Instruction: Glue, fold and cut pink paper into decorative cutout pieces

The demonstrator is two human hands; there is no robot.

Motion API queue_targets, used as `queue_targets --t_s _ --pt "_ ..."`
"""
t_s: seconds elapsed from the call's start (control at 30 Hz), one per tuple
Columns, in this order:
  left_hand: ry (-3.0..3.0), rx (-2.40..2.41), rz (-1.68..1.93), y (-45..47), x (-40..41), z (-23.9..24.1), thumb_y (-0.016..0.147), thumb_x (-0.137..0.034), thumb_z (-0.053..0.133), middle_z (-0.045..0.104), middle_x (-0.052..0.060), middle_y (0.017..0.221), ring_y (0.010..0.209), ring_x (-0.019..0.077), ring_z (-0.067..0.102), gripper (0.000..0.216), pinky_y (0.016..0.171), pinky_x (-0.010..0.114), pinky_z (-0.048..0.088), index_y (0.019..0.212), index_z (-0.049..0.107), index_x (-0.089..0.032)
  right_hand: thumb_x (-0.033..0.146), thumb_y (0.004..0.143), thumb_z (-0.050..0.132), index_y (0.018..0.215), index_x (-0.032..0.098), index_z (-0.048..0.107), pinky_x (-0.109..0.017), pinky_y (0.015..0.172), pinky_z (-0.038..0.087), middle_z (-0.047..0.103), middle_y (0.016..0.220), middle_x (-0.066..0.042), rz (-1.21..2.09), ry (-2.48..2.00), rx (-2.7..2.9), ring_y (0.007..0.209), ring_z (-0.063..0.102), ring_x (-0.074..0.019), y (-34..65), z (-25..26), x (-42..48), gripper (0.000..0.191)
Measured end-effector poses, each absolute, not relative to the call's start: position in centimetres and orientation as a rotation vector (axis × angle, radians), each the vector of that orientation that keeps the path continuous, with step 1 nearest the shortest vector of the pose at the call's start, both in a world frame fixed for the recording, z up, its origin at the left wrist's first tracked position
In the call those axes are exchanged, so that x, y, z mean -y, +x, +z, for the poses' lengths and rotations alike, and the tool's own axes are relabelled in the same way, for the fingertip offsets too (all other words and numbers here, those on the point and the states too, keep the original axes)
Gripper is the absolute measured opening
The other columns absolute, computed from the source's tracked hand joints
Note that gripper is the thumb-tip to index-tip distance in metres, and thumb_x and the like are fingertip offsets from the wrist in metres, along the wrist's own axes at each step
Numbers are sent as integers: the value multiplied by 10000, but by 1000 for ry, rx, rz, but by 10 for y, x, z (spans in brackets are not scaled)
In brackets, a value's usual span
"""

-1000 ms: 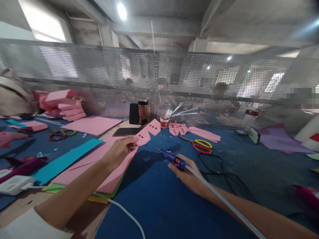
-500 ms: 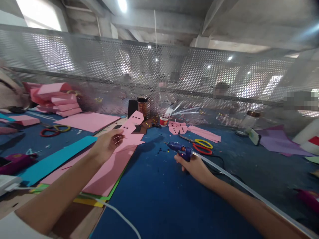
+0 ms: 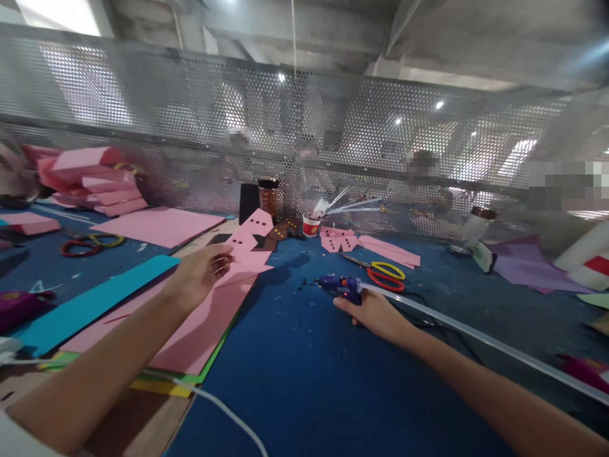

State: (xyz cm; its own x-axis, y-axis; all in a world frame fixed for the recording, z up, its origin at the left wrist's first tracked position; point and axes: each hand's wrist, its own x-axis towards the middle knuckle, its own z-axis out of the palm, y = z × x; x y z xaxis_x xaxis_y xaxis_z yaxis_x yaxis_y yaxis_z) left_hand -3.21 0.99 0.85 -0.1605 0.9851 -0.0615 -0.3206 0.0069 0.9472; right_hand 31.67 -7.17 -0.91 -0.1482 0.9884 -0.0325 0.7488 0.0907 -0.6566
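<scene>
Between the fingers of my left hand [image 3: 202, 270] is a pink paper cutout [image 3: 250, 230] with small black dots, raised over the stacked coloured paper [image 3: 204, 336]. My right hand [image 3: 375, 311] grips a blue hot glue gun [image 3: 349, 285], its nozzle pointing left, with a long clear glue stick [image 3: 442, 317] trailing out of its back. Tiny black bits [image 3: 304, 283] lie on the blue tabletop by the nozzle. Just beyond the glue gun are scissors [image 3: 386, 273] with red and yellow handles. Another dotted pink cutout [image 3: 337, 240] rests farther back.
A red and white cup [image 3: 311, 226] holding clear sticks stands near the perforated metal screen [image 3: 333, 139], beside a dark-lidded jar [image 3: 268, 198]. Pink folded paper [image 3: 102, 178] is piled at left. A white cable [image 3: 228, 412] crosses the front. Purple paper [image 3: 528, 263] lies right.
The view has shifted slightly, so most things sit a little farther left and higher. My left hand still holds the pink cutout, and my right hand still holds the glue gun.
</scene>
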Motion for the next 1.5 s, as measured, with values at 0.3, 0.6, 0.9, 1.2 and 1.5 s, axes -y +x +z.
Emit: queue_targets --t_s 0.3,0.6,0.9,1.2,1.5 --pt "879 -1081 1432 -33 -12 6 650 -221 813 686 41 739 677 107 611 249 560 150 506 842 702 -109 553 922 509 952 162 617 -286 640 448 657 764 -24 725 -1701 2058 614 644 -162 313 -6 71 407" --pt "892 -1073 1410 -33 -11 4 662 -228 819 679 42 772 714 116 605 271 576 156 501 878 706 -111 536 925 513 1011 151 614 -290 633 453 661 825 -35 735 -1685 2050 591 641 -154 312 -11 66 406" --pt "900 -1055 1402 -34 -12 2 674 -238 807 698 37 786 717 112 599 261 610 170 493 886 713 -118 517 929 511 942 158 615 -289 670 449 653 749 -23 686 -1737 2071 604 644 -163 308 -7 66 373" --pt "889 -1058 1408 -31 -11 4 638 -249 825 697 27 762 710 115 612 248 585 168 485 828 720 -129 513 933 505 997 155 610 -284 668 450 677 815 -36 679 -1755 2078 594 652 -156 308 -7 66 379" --pt "869 -1045 1421 -29 -9 6 621 -223 836 695 22 769 682 101 592 275 591 175 489 846 713 -123 496 931 519 977 165 622 -275 662 447 681 775 -27 672 -1738 2066 589 645 -152 307 -6 65 349"
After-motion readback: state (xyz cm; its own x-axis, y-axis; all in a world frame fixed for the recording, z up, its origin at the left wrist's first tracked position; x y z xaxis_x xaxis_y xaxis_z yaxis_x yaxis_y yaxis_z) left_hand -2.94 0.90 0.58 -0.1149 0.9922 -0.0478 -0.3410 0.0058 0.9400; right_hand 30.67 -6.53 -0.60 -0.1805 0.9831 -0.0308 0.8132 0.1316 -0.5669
